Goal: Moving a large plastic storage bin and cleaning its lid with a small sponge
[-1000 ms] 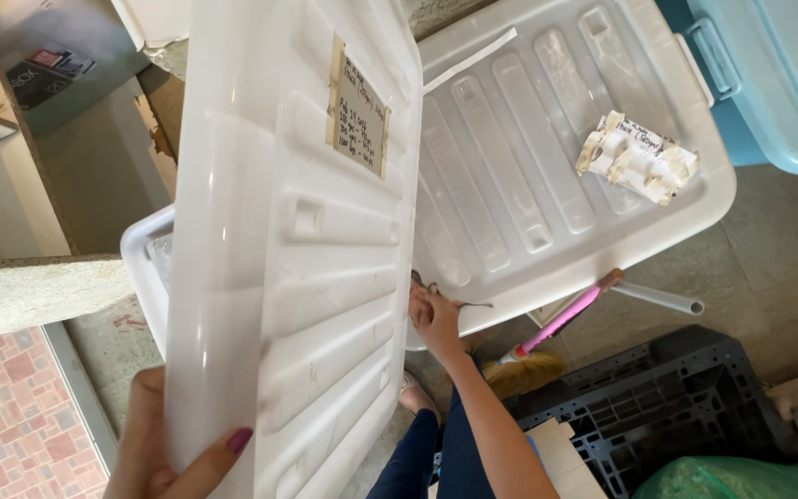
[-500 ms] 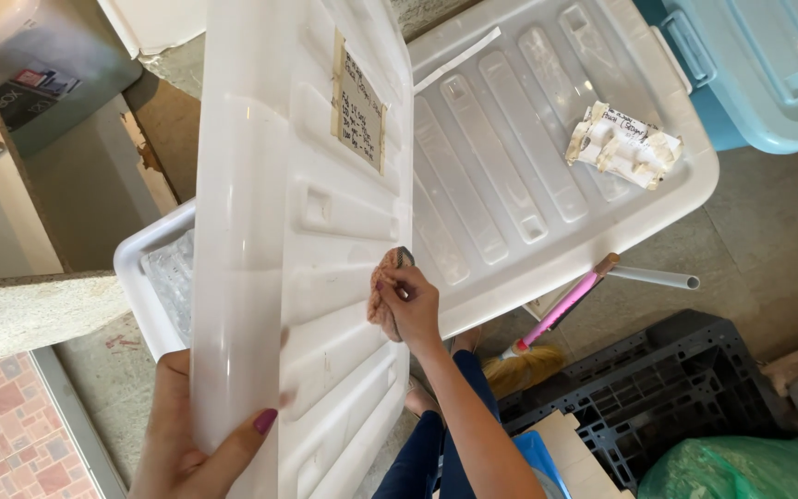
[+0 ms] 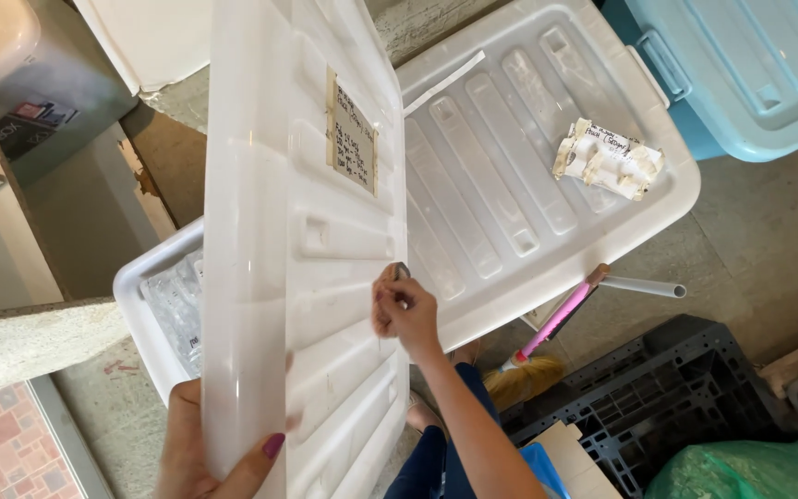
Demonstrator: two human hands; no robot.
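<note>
I hold a large white plastic bin lid (image 3: 297,212) tilted up in front of me. My left hand (image 3: 210,453) grips its near bottom edge, thumb over the top face. My right hand (image 3: 404,310) pinches the lid's right edge, with a small dark object at the fingertips that I cannot identify. A paper label (image 3: 353,134) is taped on the lid's upper half. Under the lid sits an open white bin (image 3: 145,310) with clear plastic bags (image 3: 177,310) inside.
A second white lidded bin (image 3: 528,176) lies to the right with a crumpled taped paper (image 3: 607,159) on it. A light blue bin (image 3: 750,65) stands at top right. A pink-handled broom (image 3: 547,333), a white tube (image 3: 644,287) and a black crate (image 3: 667,397) lie below.
My right hand rose from below the lid's edge to pinch its right side. The lid has swung more upright and shifted right, and my left hand moved along its bottom edge.
</note>
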